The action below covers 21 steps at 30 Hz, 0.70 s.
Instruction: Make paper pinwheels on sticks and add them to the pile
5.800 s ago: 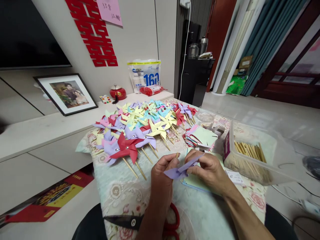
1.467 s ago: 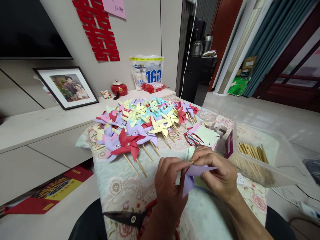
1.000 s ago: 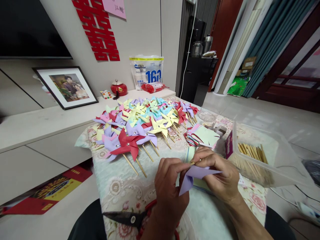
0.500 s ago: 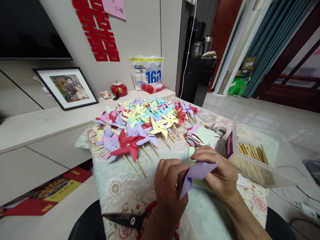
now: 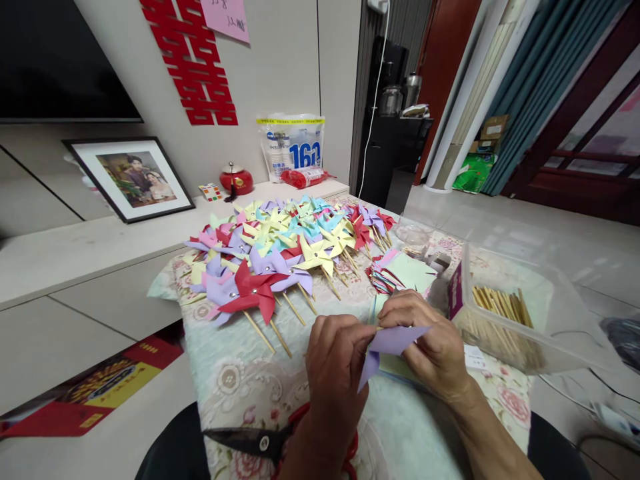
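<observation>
Between my two hands is a purple paper pinwheel point(image 5: 395, 341), its blades partly folded in. My left hand point(image 5: 335, 357) pinches its left side, fingers curled round it. From the right, my right hand point(image 5: 433, 350) grips the other side with bent fingers. A small bit of pale wood shows at the left fingertips; the rest of it is hidden. Below my left wrist lie scissors point(image 5: 250, 440) with black blades and red handles, partly covered by the arm. Sheets of pale green paper point(image 5: 400, 368) lie under my hands.
Many finished pinwheels point(image 5: 255, 291) on sticks cover the table's far left. Cut paper pieces point(image 5: 407, 270) are stacked beyond my hands. A clear plastic box point(image 5: 560, 340) of wooden sticks point(image 5: 500, 310) stands at the right. A white cabinet point(image 5: 120, 253) borders the table.
Both hands stay closed on the purple pinwheel, with the fingertips slightly closer together. The pinwheel has turned a little, and the whole view has shifted slightly.
</observation>
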Motion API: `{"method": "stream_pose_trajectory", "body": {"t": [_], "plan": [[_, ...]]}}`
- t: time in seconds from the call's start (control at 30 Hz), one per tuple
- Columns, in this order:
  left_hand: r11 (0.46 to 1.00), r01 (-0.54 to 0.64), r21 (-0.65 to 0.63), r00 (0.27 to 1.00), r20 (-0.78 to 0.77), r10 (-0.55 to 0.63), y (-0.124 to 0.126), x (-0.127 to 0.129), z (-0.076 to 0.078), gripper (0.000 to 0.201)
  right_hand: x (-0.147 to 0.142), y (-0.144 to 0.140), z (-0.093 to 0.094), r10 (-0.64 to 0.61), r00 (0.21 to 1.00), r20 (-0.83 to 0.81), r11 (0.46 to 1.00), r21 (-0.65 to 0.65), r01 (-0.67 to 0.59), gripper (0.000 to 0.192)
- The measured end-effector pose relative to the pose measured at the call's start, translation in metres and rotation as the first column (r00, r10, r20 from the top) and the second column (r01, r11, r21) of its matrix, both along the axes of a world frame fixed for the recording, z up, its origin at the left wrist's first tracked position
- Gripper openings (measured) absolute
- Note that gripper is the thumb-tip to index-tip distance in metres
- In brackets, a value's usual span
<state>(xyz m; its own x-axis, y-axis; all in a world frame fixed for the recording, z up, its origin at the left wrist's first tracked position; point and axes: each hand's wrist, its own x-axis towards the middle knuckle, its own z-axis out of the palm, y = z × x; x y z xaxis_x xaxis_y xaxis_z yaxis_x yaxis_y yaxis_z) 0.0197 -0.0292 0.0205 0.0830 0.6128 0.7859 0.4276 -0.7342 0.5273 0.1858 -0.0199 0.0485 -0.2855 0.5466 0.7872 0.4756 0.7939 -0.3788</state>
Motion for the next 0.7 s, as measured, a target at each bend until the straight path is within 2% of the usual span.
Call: {"method": "stream_pose_trajectory", "body": {"t": [0.33, 0.7], "plan": [[0.999, -0.005, -0.052, 0.999, 0.044, 0.008, 0.001, 0.007, 0.0, 0.025, 0.002, 0.001, 0.0, -0.038, 0.999, -0.015, 0.999, 0.014, 0.038, 0.017], [0.999, 0.04, -0.028, 0.999, -0.002, -0.04, 0.003, 0.003, -0.002, 0.03, 0.011, -0.001, 0.001, 0.056, 0.998, -0.023, 0.994, -0.096, -0.058, 0.014]]}}
